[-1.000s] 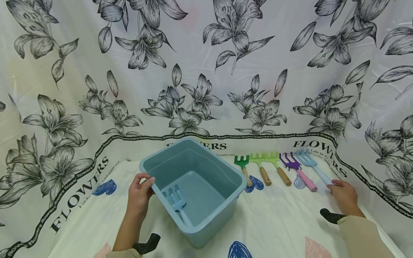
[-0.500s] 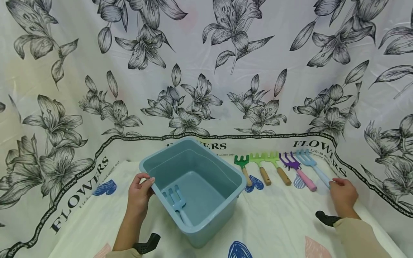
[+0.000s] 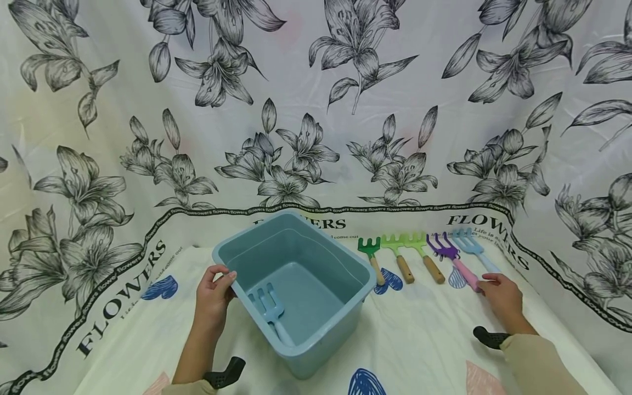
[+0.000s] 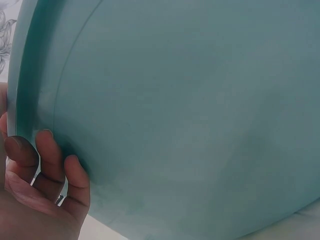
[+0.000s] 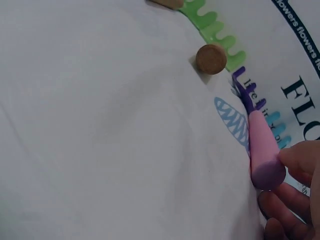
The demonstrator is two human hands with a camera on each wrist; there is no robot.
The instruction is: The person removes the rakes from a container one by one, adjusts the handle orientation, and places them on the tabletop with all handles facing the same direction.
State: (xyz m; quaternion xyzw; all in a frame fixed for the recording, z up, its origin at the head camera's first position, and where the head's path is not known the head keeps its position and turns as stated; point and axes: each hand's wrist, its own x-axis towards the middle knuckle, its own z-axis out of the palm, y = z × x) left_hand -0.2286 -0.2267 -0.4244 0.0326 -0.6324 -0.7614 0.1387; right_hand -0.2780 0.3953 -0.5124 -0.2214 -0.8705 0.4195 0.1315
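Note:
The blue-grey plastic basin point(image 3: 340, 334) stands tilted, its opening toward me. My left hand point(image 3: 213, 293) grips its left rim; in the left wrist view, curled fingers point(image 4: 50, 160) lie against its outer wall. Inside rests a light-blue hand rake point(image 3: 272, 314). At the right, my right hand point(image 3: 504, 299) pinches the handle end of a purple hand rake with a pink handle point(image 3: 466, 274). The right wrist view shows the thumb beside that pink handle point(image 5: 265, 145) and fingers below its end. Just right of it lies another light-blue hand rake point(image 3: 476, 247), its handle end hidden by the hand.
Left of the purple rake, in a row, lie two light-green hand rakes with wooden handles point(image 3: 405, 270) point(image 3: 434, 270) and a dark-green one point(image 3: 371, 249). A white flower-printed cloth point(image 3: 419, 340) covers the table and rises behind as a backdrop point(image 3: 296, 88).
My right hand has let go of the light-blue rake's handle and moved left to the pink handle of the purple rake. The left hand and basin have stayed put.

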